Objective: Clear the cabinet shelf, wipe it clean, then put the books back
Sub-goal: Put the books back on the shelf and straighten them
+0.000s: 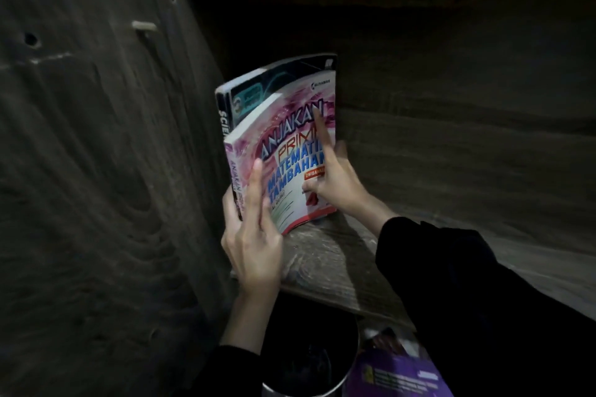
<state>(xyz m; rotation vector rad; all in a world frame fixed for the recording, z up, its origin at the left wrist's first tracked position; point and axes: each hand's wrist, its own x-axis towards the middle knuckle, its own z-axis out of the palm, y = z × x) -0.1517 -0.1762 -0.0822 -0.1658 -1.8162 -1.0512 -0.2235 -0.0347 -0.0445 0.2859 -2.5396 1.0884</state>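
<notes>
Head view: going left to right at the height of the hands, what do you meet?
Cabinet side panel → left hand → pink maths book → right hand → black right sleeve. The dark book behind the pink one overlaps it, so it is left out.

Pink book (283, 151), front cover: "ANJAKAN" in big white letters, then "PRIM", then blue "MATEMATI" and "TAMBAHA", with the line ends covered. Small red tag reads "DWIBA". Red "4" low on the cover, "GURU" at lower left. Its spine reads "ANJAKAN". Dark book (258, 87) behind it, spine: "SCIE". Logo text at the pink cover's top and print on the purple book (396, 374) are too blurred to read.
</notes>
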